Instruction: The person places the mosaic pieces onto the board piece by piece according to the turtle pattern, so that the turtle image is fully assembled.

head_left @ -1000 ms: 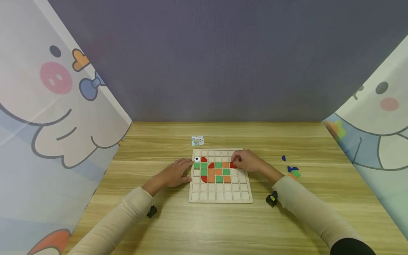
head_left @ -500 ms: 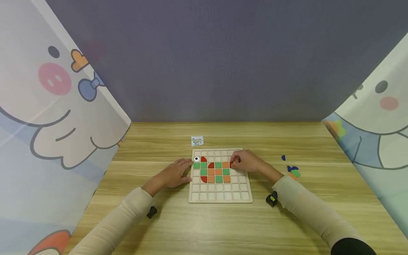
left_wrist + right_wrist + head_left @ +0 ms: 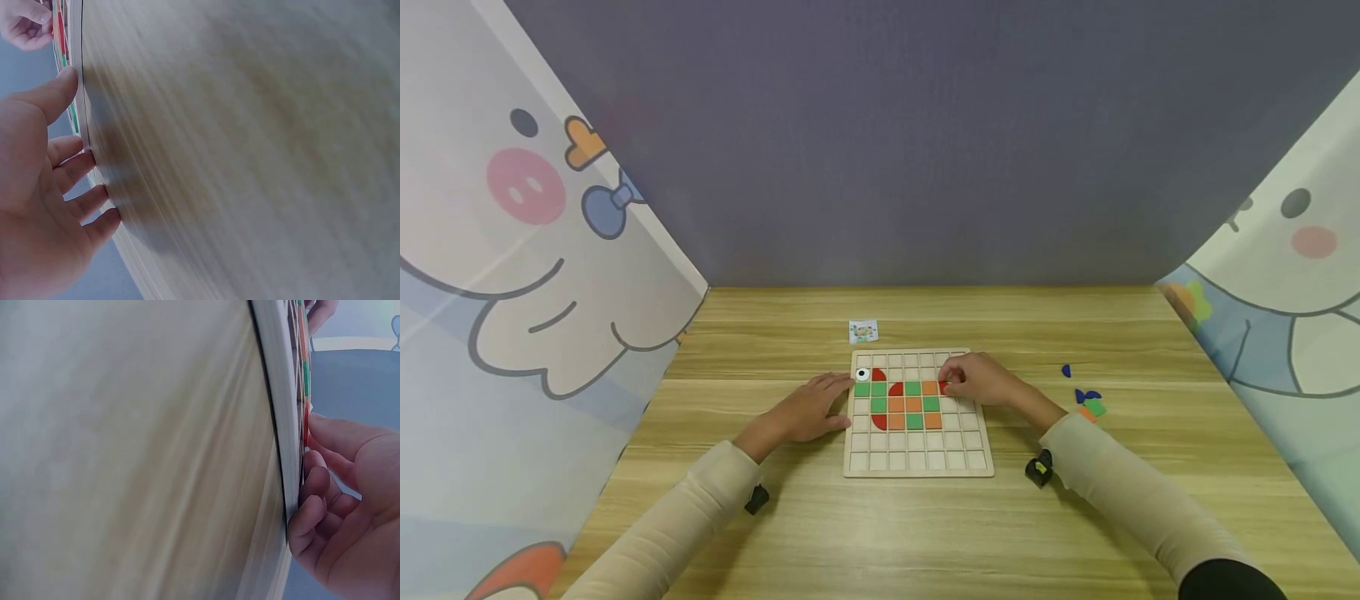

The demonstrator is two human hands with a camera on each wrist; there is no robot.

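A pale wooden grid board (image 3: 917, 462) lies on the table, with green, orange and red tiles and a white eye piece (image 3: 862, 375) in its cells. At its left edge, my left hand (image 3: 808, 408) rests with fingers and thumb extended, tips touching the side. Over the right part of the board, my right hand (image 3: 981, 379) pinches a red tile (image 3: 943, 388) beside an orange tile (image 3: 930, 388). The fingers hide much of that red tile. In the right wrist view, thumb and fingers meet at the red tile (image 3: 306, 428) on the board's surface.
Several loose pieces lie to the right: dark blue pieces (image 3: 1066, 371), a green piece (image 3: 1095, 407) and an orange piece (image 3: 1086, 414) partly under it. Behind the board lies a small picture card (image 3: 862, 332). A dark grey partition (image 3: 925, 167) stands at the table's back.
Less of the red tile shows beneath my right fingers than a second ago, and that hand has shifted very slightly left. The left hand stays at the board's edge.
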